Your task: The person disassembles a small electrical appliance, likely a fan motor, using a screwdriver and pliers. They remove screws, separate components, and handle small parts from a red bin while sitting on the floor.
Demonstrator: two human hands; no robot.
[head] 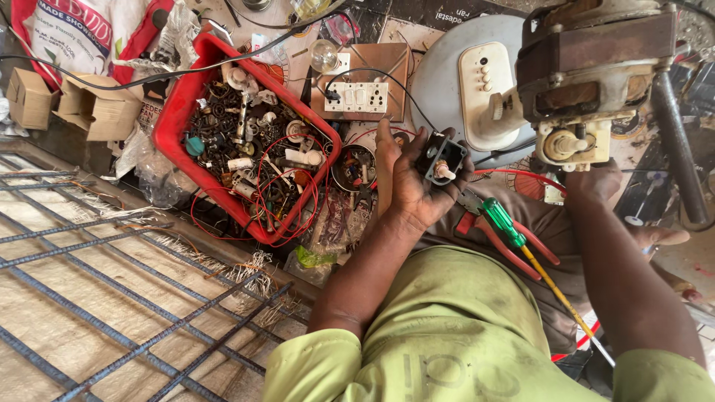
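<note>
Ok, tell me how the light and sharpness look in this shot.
Head view: even daylight, soft shadows and no harsh glare; the left hand holding the small black switch part is sharp, as is the red tray; the motor looms large and edges bend slightly.

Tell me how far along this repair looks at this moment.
Done: the bare metal fan motor sits exposed, no housing on it. In hand: the left hand holds a small black switch block; the right hand rests under the motor. Left: the switch block is unmounted, and the green-handled screwdriver and red-handled pliers lie unused on the lap.
</note>
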